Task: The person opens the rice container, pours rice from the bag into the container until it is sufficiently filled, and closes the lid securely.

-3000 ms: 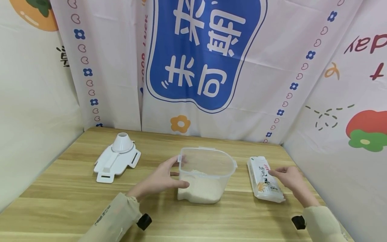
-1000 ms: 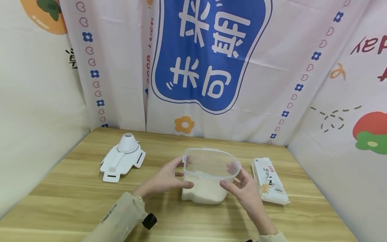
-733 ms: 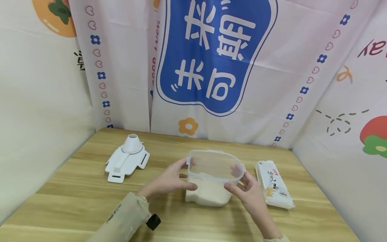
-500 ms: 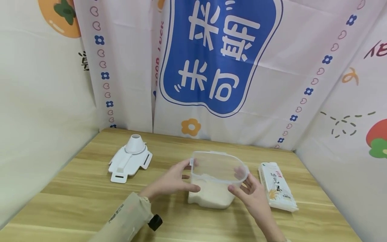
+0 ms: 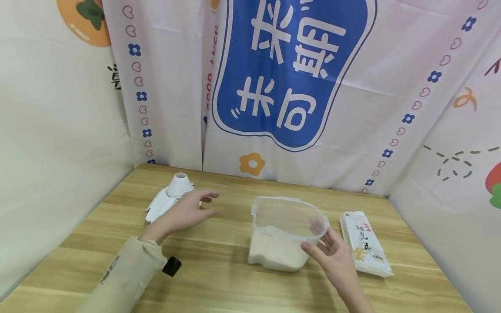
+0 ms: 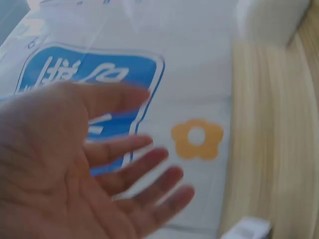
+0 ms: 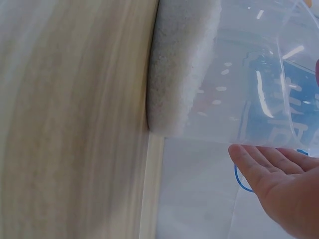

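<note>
A clear plastic container [image 5: 287,217] with a rounded right end stands upright on the table, part-filled with rice [image 5: 275,251]. My right hand [image 5: 334,256] holds its right end, thumb on the front wall and fingers round the side, just below the rim. In the right wrist view several fingers [image 7: 259,162] lie along the clear wall. My left hand [image 5: 185,213] is off the container, its fingers spread and holding nothing. It overlaps a white lid-like plastic piece [image 5: 158,206] with a cone [image 5: 180,186] on top, hiding much of it.
To the right of the container a white printed packet [image 5: 365,243] lies flat on the wooden table [image 5: 219,278]. Printed cloth hangs along the back edge [image 5: 172,108] and both sides.
My right hand has come from the packet to the container's right end. The left hand has let go of the container and moved left to the white piece. The head view has shifted slightly.
</note>
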`<state>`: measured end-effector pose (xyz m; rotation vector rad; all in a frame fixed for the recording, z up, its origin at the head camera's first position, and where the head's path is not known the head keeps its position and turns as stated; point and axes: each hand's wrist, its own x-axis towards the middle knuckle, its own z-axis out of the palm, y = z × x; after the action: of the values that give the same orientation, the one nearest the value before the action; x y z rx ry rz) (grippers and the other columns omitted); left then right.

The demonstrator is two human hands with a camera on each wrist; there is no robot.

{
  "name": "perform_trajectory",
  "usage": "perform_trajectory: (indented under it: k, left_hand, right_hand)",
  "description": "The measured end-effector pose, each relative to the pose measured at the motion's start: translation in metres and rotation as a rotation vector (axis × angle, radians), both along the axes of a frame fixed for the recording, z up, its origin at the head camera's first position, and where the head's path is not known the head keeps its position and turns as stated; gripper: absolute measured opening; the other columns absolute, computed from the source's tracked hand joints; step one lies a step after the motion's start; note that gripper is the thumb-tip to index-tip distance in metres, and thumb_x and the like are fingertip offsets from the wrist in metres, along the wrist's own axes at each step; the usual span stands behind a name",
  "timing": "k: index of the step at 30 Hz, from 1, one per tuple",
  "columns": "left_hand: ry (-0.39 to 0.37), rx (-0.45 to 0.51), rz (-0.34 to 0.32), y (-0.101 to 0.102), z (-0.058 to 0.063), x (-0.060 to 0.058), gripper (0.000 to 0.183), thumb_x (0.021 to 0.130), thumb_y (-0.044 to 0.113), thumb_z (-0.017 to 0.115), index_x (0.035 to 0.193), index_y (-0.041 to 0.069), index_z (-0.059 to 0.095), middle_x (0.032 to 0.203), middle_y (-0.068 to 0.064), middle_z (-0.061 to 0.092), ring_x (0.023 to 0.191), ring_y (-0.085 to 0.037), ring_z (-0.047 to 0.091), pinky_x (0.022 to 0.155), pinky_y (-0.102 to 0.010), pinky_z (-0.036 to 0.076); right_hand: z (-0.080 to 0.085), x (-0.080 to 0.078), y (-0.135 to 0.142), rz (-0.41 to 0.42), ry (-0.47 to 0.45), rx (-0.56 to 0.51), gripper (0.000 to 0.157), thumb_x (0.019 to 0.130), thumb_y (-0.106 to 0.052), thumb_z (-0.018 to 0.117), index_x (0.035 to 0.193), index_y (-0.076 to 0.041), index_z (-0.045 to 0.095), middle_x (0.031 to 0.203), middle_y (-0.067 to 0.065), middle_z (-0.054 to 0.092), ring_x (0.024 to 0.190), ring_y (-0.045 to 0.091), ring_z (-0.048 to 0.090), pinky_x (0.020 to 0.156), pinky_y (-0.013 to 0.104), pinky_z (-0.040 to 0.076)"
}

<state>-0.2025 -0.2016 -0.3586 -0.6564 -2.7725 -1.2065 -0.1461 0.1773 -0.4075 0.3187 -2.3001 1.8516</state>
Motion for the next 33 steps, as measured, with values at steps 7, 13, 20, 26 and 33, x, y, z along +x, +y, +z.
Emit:
perform_trajectory:
  k: [7, 13, 20, 26, 33]
  left_hand:
    - [0.107, -0.204, 0.284, -0.034, 0.004, -0.001, 0.044, 0.094, 0.019, 0.061, 0.125, -0.013, 0.058, 0.124, -0.029, 0.059, 0.114, -0.047, 0.054, 0.095, -0.058, 0.046]
    - [0.041, -0.307, 0.365, -0.052, 0.0, -0.002, 0.047, 0.09, 0.017, 0.061, 0.12, -0.019, 0.055, 0.121, -0.038, 0.054, 0.113, -0.053, 0.051, 0.093, -0.062, 0.044]
    - [-0.043, -0.351, 0.408, -0.059, -0.003, -0.004, 0.054, 0.089, 0.02, 0.062, 0.123, -0.02, 0.051, 0.125, -0.039, 0.051, 0.111, -0.052, 0.052, 0.087, -0.062, 0.048]
    - [-0.097, -0.329, 0.447, -0.066, -0.005, -0.005, 0.04, 0.088, 0.02, 0.061, 0.109, -0.014, 0.059, 0.105, -0.031, 0.061, 0.086, -0.039, 0.06, 0.065, -0.048, 0.052]
    - [-0.12, -0.306, 0.435, -0.071, -0.005, -0.014, 0.021, 0.087, 0.019, 0.06, 0.091, -0.001, 0.06, 0.08, -0.013, 0.056, 0.069, -0.026, 0.052, 0.053, -0.036, 0.043]
  right_hand:
    - [-0.001, -0.001, 0.001, 0.012, -0.039, -0.035, 0.078, 0.084, -0.012, 0.079, 0.148, 0.0, 0.037, 0.149, 0.014, 0.042, 0.132, 0.028, 0.045, 0.096, 0.025, 0.047]
    - [-0.003, -0.001, 0.002, 0.015, -0.025, -0.038, 0.075, 0.084, -0.012, 0.079, 0.147, -0.001, 0.039, 0.148, 0.013, 0.043, 0.131, 0.026, 0.046, 0.097, 0.027, 0.047]
    - [-0.002, 0.001, 0.005, 0.02, -0.027, -0.048, 0.072, 0.085, -0.011, 0.078, 0.146, 0.0, 0.041, 0.148, 0.013, 0.043, 0.131, 0.029, 0.046, 0.097, 0.026, 0.047]
    - [-0.002, 0.003, 0.004, 0.008, -0.06, -0.055, 0.071, 0.084, -0.012, 0.079, 0.145, -0.002, 0.043, 0.147, 0.009, 0.046, 0.13, 0.023, 0.047, 0.098, 0.025, 0.046]
    - [0.0, 0.002, 0.003, -0.012, -0.065, -0.073, 0.072, 0.082, -0.013, 0.081, 0.144, -0.004, 0.045, 0.147, 0.01, 0.046, 0.129, 0.025, 0.048, 0.097, 0.025, 0.047]
